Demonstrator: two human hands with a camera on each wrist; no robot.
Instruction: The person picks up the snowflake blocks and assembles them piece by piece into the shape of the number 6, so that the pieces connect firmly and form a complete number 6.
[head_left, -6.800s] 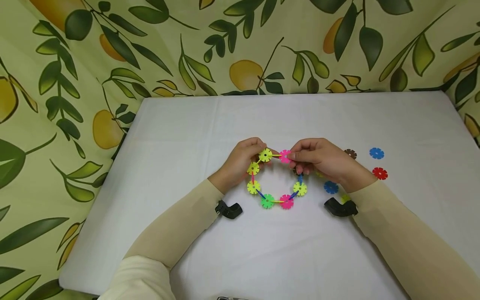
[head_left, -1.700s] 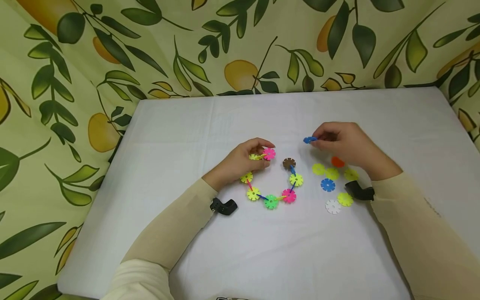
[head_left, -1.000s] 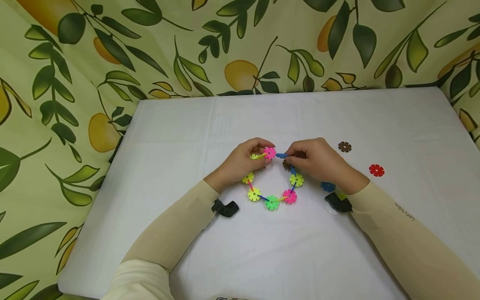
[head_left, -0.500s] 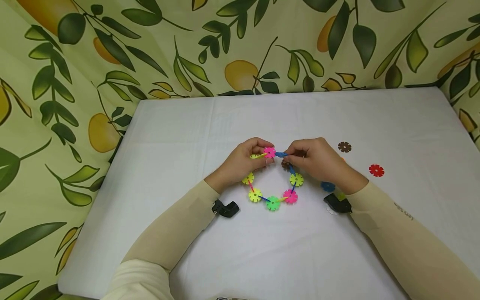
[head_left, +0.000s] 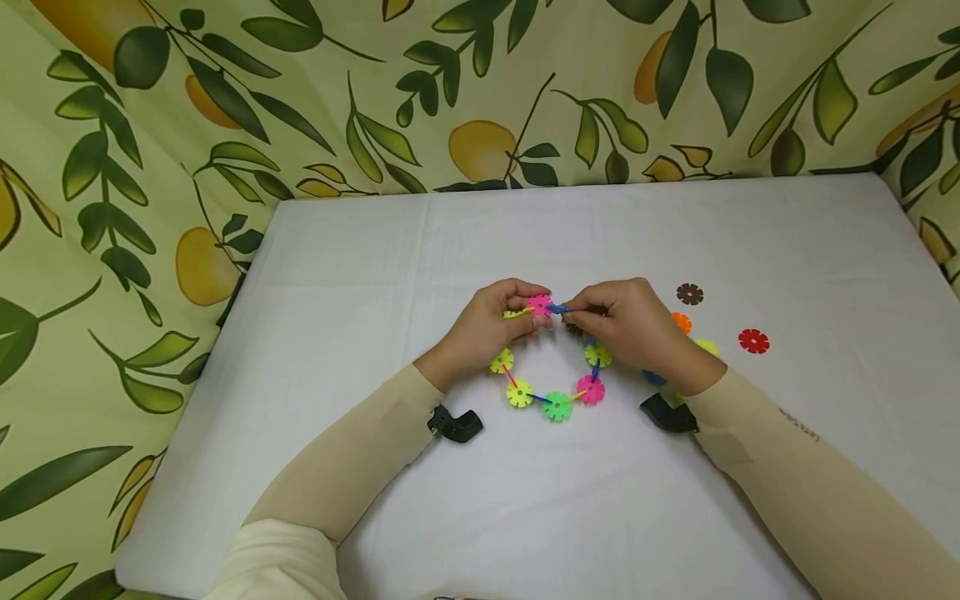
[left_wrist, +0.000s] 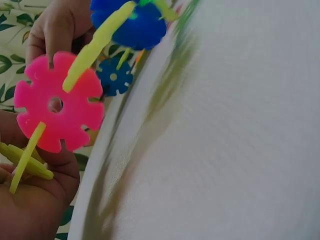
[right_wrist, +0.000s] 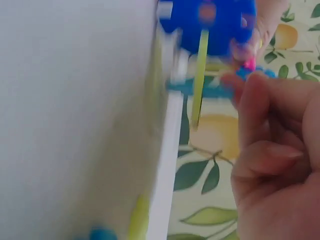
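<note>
A chain of notched plastic discs joined edge to edge curves in a ring over the white table; its lower part shows a green disc (head_left: 557, 407), a pink disc (head_left: 590, 389) and several yellow ones. My left hand (head_left: 476, 337) pinches the upper pink disc (head_left: 540, 305), whose face shows large in the left wrist view. Thumb and forefinger of my right hand (head_left: 637, 321) pinch a blue disc (head_left: 557, 308), seen nearly edge-on, its left side at the pink disc's rim. A brown disc (head_left: 574, 329) of the chain sits partly hidden under the right fingers.
Loose discs lie right of the chain: brown (head_left: 690, 293), orange (head_left: 681, 322), red (head_left: 753, 341) and yellow (head_left: 707, 347); others are partly covered by the right forearm. Black wrist cameras hang below both wrists. A leaf-patterned cloth (head_left: 480, 100) rises behind the table.
My right hand left the pink disc, picked up a blue disc at the right and brought it to the pink disc's rim. The chain's lower part has since shifted slightly right.
</note>
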